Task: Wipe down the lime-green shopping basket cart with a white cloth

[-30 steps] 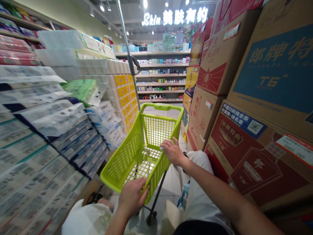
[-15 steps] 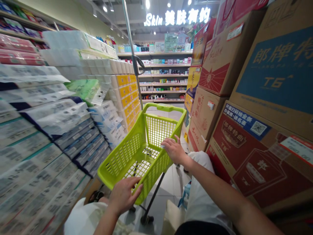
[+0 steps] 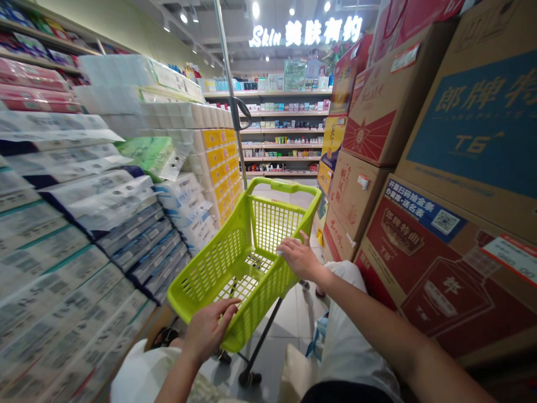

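Observation:
A lime-green shopping trolley (image 3: 216, 268) with an empty plastic lattice basket stands in front of me on a dark wheeled frame. My left hand (image 3: 210, 327) is on the basket's near rim, its fingers curled over the edge and its thumb along the outer side. On the right-hand rim, farther forward, lies my right hand (image 3: 297, 257), fingers bent over the edge into the basket and thumb raised. The fingertips of both hands are partly hidden by the hands and the rim.
Tissue packs (image 3: 138, 218) are stacked high on the left, beside yellow-fronted packs (image 3: 218, 154). Large cardboard cartons (image 3: 444, 274) line the right. A metal pole (image 3: 229, 73) rises behind the basket. Shelves of small goods (image 3: 281, 123) stand at the far end, past the tiled floor (image 3: 289, 319).
My left hand has shifted slightly left and up along the rim, its thumb now nearer the fingers. My right hand stays in place. The wheels near my feet have shifted slightly left.

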{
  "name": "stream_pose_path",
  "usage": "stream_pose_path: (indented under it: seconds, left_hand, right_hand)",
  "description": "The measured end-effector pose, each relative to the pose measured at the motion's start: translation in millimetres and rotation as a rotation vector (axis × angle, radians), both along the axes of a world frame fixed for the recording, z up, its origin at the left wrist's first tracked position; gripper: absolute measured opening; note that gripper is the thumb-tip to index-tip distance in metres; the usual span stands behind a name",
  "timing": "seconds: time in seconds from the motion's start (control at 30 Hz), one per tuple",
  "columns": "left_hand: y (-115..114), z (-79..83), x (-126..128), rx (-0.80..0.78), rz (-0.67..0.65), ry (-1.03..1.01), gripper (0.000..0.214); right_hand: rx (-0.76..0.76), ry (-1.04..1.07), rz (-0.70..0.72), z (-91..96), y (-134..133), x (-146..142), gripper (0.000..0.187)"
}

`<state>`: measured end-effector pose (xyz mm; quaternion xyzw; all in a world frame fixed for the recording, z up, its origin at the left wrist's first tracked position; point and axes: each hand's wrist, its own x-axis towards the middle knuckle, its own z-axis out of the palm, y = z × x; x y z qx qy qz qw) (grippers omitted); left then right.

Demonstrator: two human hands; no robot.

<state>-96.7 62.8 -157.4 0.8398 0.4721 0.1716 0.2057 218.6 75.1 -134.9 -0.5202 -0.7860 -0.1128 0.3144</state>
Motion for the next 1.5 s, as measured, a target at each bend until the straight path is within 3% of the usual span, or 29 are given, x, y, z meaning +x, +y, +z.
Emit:
stream_pose_path:
  seconds: [0.07, 0.17, 0.3, 0.37, 0.5, 0.6, 0.67, 0.77, 0.93, 1.07, 1.2, 1.3, 1.4, 1.5]
  left_hand:
    - [1, 1.0, 1, -0.005, 0.003, 0.001, 0.054]
    - [-2, 5.7, 7, 0.008, 0.015, 0.011, 0.052]
    - [-4, 12.2, 11, 0.008, 0.024, 0.049, 0.05]
    - [-3, 14.3, 11, 0.005, 0.025, 0.084, 0.051]
    - [3, 19.2, 9, -0.008, 0.03, 0.174, 0.052]
    - [6, 22.5, 8, -0.005, 0.038, 0.191, 0.052]
    - [7, 22.9, 8, 0.015, 0.043, 0.183, 0.051]
    - [10, 20.8, 8, 0.033, 0.042, 0.185, 0.049]
    - [18, 20.4, 5, 0.016, 0.02, 0.197, 0.05]
    - [27, 24.0, 0, -0.023, 0.02, 0.243, 0.055]
    - [33, 22.6, -3, -0.047, 0.027, 0.267, 0.055]
    - [35, 19.2, -3, -0.042, 0.03, 0.271, 0.054]
    - [35, 16.9, -2, -0.017, 0.027, 0.286, 0.053]
    - [34, 17.7, -1, 0.005, 0.011, 0.299, 0.051]
  right_hand:
    - [0.003, 0.023, -0.076, 6.3, 7, 13, 0.021]
    - [-0.016, 0.056, -0.149, 1.6, 6, 1, 0.02]
    - [-0.048, 0.016, 0.005, -16.4, -12, -42, 0.019]
    - [-0.045, -0.019, 0.092, -19.3, -17, -51, 0.02]
    - [-0.029, -0.072, 0.102, -6.0, -10, -25, 0.018]
    - [-0.019, -0.055, 0.01, 6.5, 1, 1, 0.019]
    - [-0.021, -0.015, -0.067, 7.4, 4, 4, 0.02]
    - [-0.024, 0.039, -0.121, -5.4, 0, -18, 0.017]
    - [0.005, -0.027, 0.079, -28.0, -14, -57, 0.017]
    - [-0.006, -0.135, 0.128, -13.4, -9, -34, 0.022]
    - [0.002, -0.156, 0.0, 11.7, 3, 13, 0.024]
    - [0.014, -0.121, -0.104, 17.3, 10, 31, 0.024]
    - [0.049, -0.032, -0.192, 4.9, 12, 18, 0.025]
    - [0.065, -0.012, -0.119, -15.5, 6, -16, 0.026]
